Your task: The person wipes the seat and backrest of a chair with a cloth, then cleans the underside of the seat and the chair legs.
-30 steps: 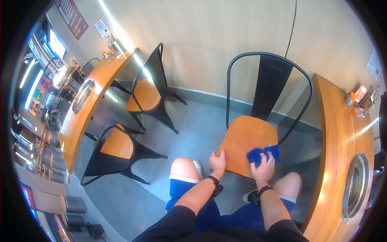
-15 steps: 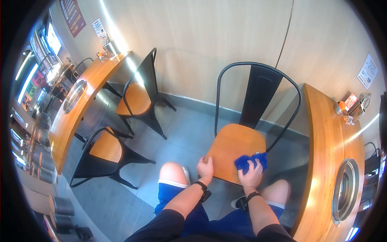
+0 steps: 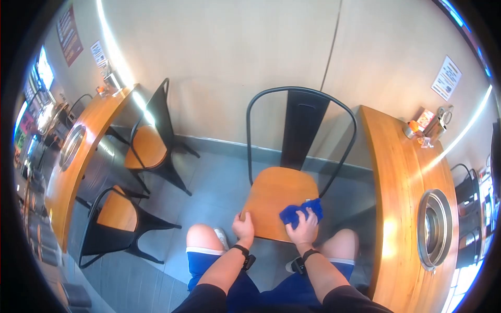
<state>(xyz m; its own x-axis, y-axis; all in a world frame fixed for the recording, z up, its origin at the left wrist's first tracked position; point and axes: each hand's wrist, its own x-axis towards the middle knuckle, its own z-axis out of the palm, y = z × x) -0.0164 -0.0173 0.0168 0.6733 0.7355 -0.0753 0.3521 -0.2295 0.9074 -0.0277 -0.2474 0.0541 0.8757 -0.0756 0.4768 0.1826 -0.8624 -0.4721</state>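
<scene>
A black metal chair with a wooden seat (image 3: 276, 190) stands in front of me, its backrest near the wall. My left hand (image 3: 243, 228) grips the seat's near left edge, thumb on top and fingers curled around the side. A crumpled blue cloth (image 3: 288, 215) lies on the seat's near right corner. Pressed on that cloth is my right hand (image 3: 303, 229), its fingers bent over it. Both wrists wear black bands. My knees are on either side of the chair's front.
On the right is a wooden table (image 3: 389, 208) with a round metal grill (image 3: 434, 229) and a condiment holder (image 3: 432, 127). Another wooden table (image 3: 94, 125) stands at left, with two chairs (image 3: 147, 146) beside it. Grey floor tiles (image 3: 209, 172) lie between.
The view has turned to the right, so the chair and tables appear farther left. My left hand still grips the seat edge; my right hand and the cloth remain near the same seat corner.
</scene>
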